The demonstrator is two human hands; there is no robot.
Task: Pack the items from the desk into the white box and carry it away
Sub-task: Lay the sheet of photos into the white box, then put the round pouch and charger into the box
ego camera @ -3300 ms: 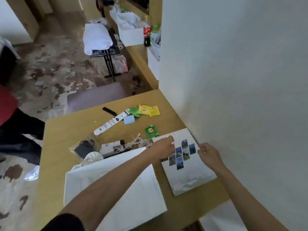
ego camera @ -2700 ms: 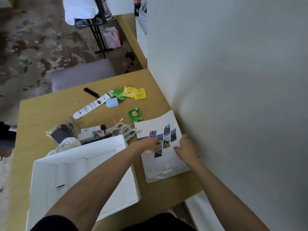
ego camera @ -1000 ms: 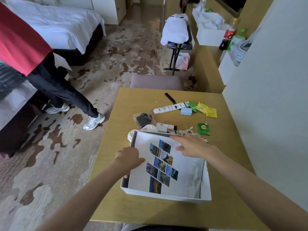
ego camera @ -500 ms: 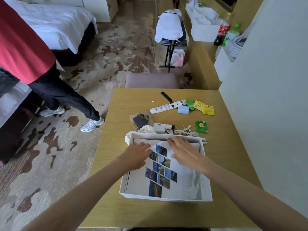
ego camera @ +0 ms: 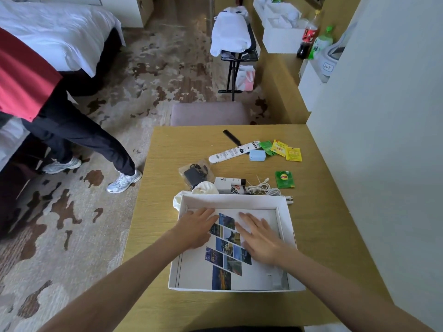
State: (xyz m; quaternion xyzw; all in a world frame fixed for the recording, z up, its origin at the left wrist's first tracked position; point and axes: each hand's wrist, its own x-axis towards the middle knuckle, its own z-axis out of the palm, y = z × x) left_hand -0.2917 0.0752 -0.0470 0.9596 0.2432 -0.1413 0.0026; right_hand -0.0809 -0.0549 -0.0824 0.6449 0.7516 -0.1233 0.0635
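Note:
The white box [ego camera: 230,199] stands on the wooden desk [ego camera: 323,231] in front of me. Inside it lies a white booklet with small photos [ego camera: 225,264], flat on the bottom. My left hand [ego camera: 195,230] and my right hand [ego camera: 260,238] both rest flat on the booklet, fingers spread, holding nothing. Beyond the box lie a white cable [ego camera: 263,188], a white tube [ego camera: 229,182], a bagged black item [ego camera: 194,173], a white cloth [ego camera: 203,188], a white remote [ego camera: 233,151], a blue block [ego camera: 257,155], a black comb [ego camera: 231,135] and several tea bags [ego camera: 284,179].
A white wall [ego camera: 383,140] runs along the desk's right side. A padded stool [ego camera: 209,113] stands at the far edge. A person in a red top and dark trousers [ego camera: 72,130] stands on the patterned carpet to the left, near a bed [ego camera: 60,32].
The booklet went from the desk into the box and now lies flat. Both hands have slid onto it and spread out, pressing it down.

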